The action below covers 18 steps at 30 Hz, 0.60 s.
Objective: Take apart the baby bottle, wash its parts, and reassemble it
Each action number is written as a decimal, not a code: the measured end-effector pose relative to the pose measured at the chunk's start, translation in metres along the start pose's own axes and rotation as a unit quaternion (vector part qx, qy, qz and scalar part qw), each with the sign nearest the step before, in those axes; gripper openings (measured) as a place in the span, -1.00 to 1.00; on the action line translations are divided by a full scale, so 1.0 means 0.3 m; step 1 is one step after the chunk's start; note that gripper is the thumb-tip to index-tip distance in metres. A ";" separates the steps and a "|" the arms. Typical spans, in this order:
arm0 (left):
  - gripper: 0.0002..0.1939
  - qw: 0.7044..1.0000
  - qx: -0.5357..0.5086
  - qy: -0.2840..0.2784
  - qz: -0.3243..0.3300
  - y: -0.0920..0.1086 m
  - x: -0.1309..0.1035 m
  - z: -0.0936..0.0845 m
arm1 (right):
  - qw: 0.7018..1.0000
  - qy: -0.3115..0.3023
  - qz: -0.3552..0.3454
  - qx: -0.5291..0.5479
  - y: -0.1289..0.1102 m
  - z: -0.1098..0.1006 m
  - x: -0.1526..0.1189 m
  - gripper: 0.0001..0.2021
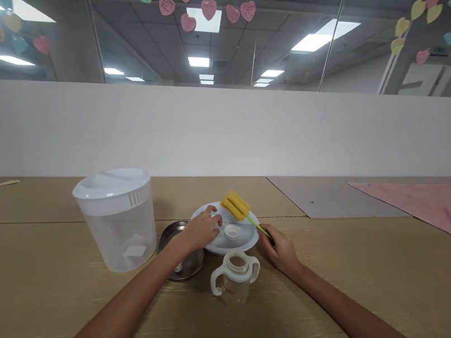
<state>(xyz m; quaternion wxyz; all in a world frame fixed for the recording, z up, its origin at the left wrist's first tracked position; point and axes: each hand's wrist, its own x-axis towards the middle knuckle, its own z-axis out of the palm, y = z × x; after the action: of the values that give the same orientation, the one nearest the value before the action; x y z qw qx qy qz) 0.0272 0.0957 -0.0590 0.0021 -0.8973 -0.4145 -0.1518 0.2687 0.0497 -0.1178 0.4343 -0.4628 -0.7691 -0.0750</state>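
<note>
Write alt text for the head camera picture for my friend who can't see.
The right hand holds a yellow sponge brush; the left hand is over a pale plate. Nearby are a two-handled cup, a metal dish and a lidded bucket.

Your forearms extend toward the far edge of the bench (348,252), angled inward. Your left hand (200,231) is back-up, fingers curled and slightly parted, wrist nearly straight. Your right hand (280,248) is closed in a grip, fingers wrapped, its forearm (342,301) bare.
</note>
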 end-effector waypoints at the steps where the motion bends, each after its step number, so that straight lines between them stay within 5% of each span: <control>1: -0.81 1.000 -0.017 -0.005 0.003 -0.002 -0.001 -0.001 | 1.000 0.000 0.000 0.001 0.000 0.000 0.000 -0.78; 14: -0.87 0.994 -0.064 0.018 -0.088 -0.020 0.029 0.031 | 1.000 -0.002 -0.002 -0.005 -0.002 -0.003 0.001 -0.78; 18: -0.67 0.990 -0.076 0.047 -0.108 -0.034 0.041 0.047 | 1.000 -0.007 0.007 -0.014 -0.003 -0.003 0.001 -0.77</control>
<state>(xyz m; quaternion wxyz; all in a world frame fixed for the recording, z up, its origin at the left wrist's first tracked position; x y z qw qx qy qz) 0.0310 0.1133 -0.0703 -0.0632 -0.8368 -0.4956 -0.2238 0.2684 0.0491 -0.1167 0.4230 -0.4746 -0.7678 -0.0795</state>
